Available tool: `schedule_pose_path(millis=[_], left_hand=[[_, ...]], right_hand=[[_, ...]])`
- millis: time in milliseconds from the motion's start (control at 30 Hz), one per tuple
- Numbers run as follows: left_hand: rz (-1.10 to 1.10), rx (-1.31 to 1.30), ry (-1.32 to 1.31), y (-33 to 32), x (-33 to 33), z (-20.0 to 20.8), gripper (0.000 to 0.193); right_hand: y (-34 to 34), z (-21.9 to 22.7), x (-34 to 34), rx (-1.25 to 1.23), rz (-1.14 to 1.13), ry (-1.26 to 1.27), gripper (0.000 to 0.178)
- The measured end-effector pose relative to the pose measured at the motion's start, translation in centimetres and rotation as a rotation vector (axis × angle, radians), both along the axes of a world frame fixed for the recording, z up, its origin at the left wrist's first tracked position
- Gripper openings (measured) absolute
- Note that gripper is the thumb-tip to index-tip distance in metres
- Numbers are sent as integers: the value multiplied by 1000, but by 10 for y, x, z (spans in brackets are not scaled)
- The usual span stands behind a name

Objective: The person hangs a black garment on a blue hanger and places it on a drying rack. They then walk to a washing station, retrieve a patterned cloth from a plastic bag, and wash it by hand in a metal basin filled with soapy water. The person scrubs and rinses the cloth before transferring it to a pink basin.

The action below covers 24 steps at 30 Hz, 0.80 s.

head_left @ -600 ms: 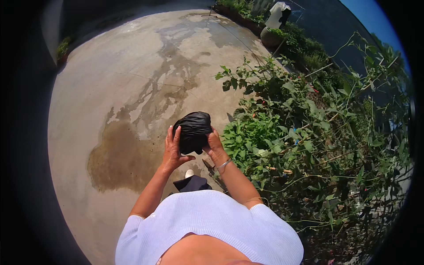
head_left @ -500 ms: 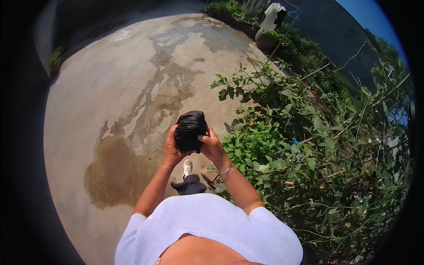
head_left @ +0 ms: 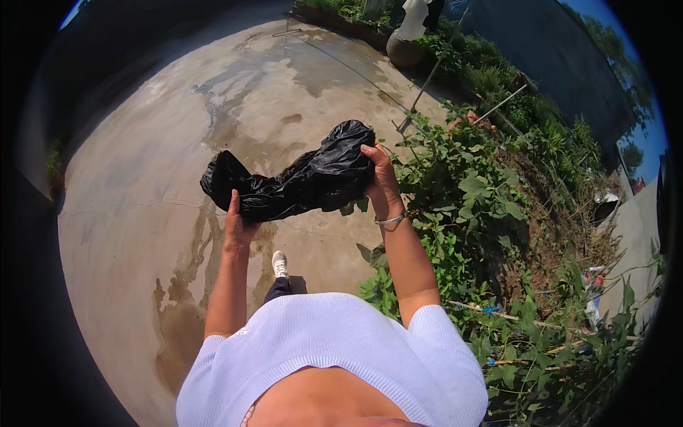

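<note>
A crumpled black plastic bag (head_left: 295, 181) hangs stretched between both hands at chest height, over the concrete yard. My left hand (head_left: 237, 222) grips its lower left part from below. At the bag's upper right end, my right hand (head_left: 377, 181) pinches the plastic; a thin bracelet circles that wrist. The bag's left end bulges past my left hand. One white shoe (head_left: 279, 263) shows below the bag, on the ground.
Wet patches darken the concrete yard (head_left: 142, 213). A bed of leafy green plants (head_left: 469, 192) with thin stakes runs along the right side. A white figure on a round pot (head_left: 407, 39) stands at the far edge. A dark wall rises behind the plants.
The bag was a tight bundle held between both hands; now my hands have moved apart and the bag is pulled out long between them. The view has tilted up the yard.
</note>
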<state>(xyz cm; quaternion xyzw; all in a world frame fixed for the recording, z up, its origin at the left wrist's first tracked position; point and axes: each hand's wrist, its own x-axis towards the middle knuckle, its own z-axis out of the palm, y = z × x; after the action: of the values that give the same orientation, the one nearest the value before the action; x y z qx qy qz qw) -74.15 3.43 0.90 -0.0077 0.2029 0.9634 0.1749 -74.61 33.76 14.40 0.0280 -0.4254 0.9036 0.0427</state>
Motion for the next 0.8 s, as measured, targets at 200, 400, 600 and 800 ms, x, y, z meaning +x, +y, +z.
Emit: schedule_pose_path(millis=[200,400,600,800], left_hand=[[-171,60,-90,52,-266,-31,52],[-292,-629,181,173,-407,69,72],[-50,-651,901,305,-581,120,96],[-400,-166,706,392,-772,109,87]], right_hand=[[22,46,-195,175,-280,69,17],[84,56,-384,201,-548,-33,34],[118,20,-546,241,-305,-8,45],[232,2,-671,352,-387,28,71]])
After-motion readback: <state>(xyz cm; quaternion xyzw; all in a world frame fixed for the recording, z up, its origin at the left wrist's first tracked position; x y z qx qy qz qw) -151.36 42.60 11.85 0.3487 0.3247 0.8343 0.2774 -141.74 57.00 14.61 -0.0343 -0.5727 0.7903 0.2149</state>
